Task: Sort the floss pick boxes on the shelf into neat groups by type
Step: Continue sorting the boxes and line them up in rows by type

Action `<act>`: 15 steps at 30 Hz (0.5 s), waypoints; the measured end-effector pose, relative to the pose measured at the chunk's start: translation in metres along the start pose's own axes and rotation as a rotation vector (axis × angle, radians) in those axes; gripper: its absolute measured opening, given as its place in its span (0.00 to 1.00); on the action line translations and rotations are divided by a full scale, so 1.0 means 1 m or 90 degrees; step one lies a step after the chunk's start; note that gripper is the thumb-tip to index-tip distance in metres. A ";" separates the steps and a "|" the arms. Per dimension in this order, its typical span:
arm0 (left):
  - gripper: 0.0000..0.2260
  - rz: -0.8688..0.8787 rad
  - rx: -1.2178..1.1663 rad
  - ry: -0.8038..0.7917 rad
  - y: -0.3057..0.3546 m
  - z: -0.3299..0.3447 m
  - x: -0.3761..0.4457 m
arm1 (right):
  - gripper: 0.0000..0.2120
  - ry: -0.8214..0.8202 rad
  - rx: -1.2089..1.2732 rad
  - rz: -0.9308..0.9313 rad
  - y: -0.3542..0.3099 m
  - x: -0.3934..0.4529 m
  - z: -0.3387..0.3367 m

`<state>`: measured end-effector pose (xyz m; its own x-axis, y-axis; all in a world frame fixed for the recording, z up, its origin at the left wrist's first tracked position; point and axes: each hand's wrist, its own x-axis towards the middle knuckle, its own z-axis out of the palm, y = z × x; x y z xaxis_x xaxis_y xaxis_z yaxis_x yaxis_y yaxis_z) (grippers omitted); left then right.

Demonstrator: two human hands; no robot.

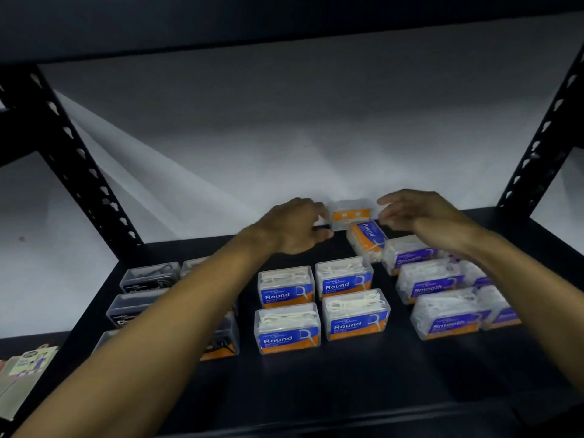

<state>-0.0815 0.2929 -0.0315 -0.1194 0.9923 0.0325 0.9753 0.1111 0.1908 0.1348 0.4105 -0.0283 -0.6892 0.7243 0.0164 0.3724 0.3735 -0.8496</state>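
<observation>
Both hands reach to the back of the dark shelf (347,390). The left hand (295,227) hangs with its grip loose and wide, fingers curled down, holding nothing. The right hand (417,213) is also wide in the grip, fingers spread and pointing toward the left hand, empty.

Between the two grips, against the white back wall (284,137), stands a clear box with an orange end (351,214); it sits just beside the left fingertips and close to the right ones, though actual touch cannot be told through the blur. Just under the right grip, a tilted "Round" box (368,241) lies skewed, its label turned sideways.

Nearer than both grips, below the gap between them, four blue "Round" boxes (320,308) stand in a tidy two-by-two block. Under the right forearm, purple "Smooth" boxes (442,289) form rows running toward the viewer. Under and beside the left forearm lie black-labelled boxes (148,278), partly hidden by the arm. A black perforated upright (79,172) stands well off to the left of the left grip.
</observation>
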 end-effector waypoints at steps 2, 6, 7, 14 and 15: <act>0.22 0.077 0.053 -0.008 0.013 0.009 0.024 | 0.15 0.070 -0.031 -0.011 0.008 0.003 -0.008; 0.30 0.223 0.198 -0.054 0.041 0.024 0.067 | 0.14 0.108 -0.111 -0.013 0.022 0.003 -0.019; 0.31 0.257 0.256 -0.062 0.047 0.027 0.075 | 0.14 0.109 -0.112 -0.013 0.025 0.003 -0.020; 0.32 0.323 0.432 -0.118 0.056 0.053 0.107 | 0.15 0.136 -0.119 -0.016 0.035 0.010 -0.027; 0.32 0.325 0.428 -0.109 0.055 0.054 0.107 | 0.15 0.140 -0.122 -0.015 0.035 0.012 -0.027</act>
<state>-0.0306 0.4084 -0.0704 0.3405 0.9180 -0.2032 0.8111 -0.3962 -0.4304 0.1570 0.4479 -0.0436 -0.5560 0.8142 0.1671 0.4826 0.4800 -0.7326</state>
